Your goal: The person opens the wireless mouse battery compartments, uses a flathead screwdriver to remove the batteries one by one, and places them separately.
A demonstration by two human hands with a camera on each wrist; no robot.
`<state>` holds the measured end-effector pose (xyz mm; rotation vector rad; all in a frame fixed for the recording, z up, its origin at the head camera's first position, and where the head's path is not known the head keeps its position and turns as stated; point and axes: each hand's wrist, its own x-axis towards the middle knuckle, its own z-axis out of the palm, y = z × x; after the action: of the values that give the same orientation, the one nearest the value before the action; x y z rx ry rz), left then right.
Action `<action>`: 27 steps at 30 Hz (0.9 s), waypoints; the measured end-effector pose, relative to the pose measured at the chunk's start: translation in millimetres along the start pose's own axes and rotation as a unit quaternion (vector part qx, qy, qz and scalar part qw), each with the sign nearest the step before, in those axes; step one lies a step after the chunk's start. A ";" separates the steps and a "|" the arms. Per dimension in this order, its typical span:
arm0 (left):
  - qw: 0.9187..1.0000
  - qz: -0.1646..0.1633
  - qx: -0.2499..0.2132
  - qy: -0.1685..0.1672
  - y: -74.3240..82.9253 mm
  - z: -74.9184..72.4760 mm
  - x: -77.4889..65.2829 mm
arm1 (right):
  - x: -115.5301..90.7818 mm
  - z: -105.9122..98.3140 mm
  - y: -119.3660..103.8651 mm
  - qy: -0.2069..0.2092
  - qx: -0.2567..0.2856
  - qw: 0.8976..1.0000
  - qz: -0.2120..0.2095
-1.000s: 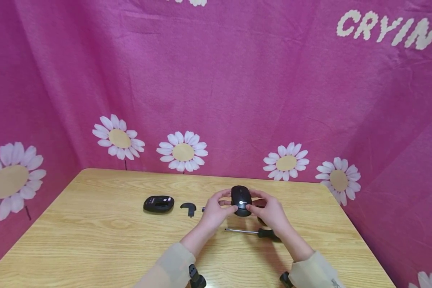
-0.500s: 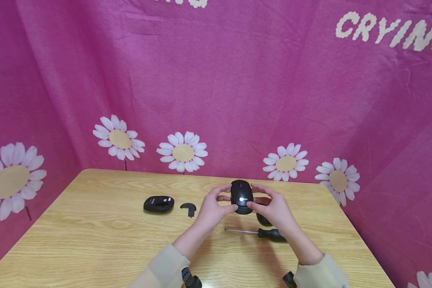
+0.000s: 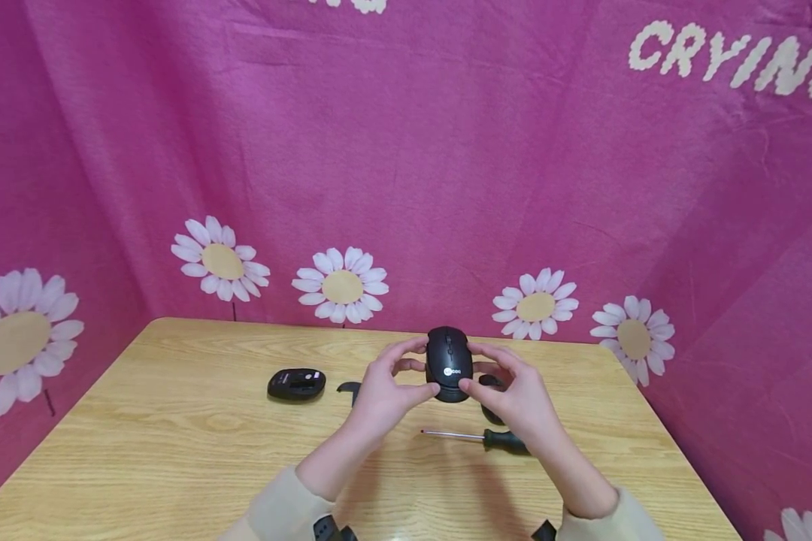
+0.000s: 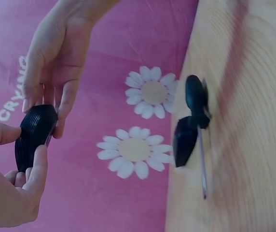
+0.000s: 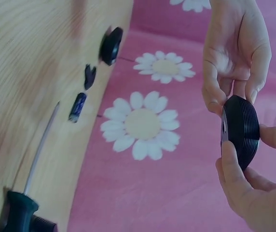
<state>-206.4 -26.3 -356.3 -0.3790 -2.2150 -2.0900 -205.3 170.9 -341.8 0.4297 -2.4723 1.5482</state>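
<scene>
A black computer mouse (image 3: pixel 449 355) with a white logo is held in the air above the table, its top side toward the head camera. My left hand (image 3: pixel 384 392) grips its left side and my right hand (image 3: pixel 518 392) its right, both thumbs near the logo end. Fine ribs line the mouse's side (image 4: pixel 30 137) in the left wrist view. Below the right hand lies a flat screwdriver (image 3: pixel 504 441) with a dark handle. Behind that handle, another black rounded piece (image 4: pixel 184 141) is partly hidden by the right hand in the head view.
On the wooden table (image 3: pixel 176 451), a second black mouse (image 3: pixel 296 385) lies underside up at the left, its compartment uncovered. Beside it is a small black cover (image 3: pixel 349 388), partly behind my left hand. A battery (image 5: pixel 77 107) lies near the cover. A pink daisy-patterned cloth (image 3: pixel 413 150) hangs behind.
Both hands have lifted the mouse a little and tilted it, so more of its top shows. The left hand has shifted left, over part of the cover.
</scene>
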 end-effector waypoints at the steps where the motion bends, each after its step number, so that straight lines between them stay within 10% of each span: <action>1: 1.000 0.001 -0.003 0.001 2.7 -0.8 -1.6 | -1.5 0.2 -2.5 0.001 0.004 1.000 -0.008; 27: 0.997 0.051 -0.041 -0.049 7.2 -36.7 -41.8 | -27.7 18.7 -10.0 -0.079 0.152 0.978 -0.120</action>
<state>-168.6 -67.7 -355.9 -0.6004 -2.1157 -2.1580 -176.1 153.8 -350.2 0.8957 -2.1882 1.8528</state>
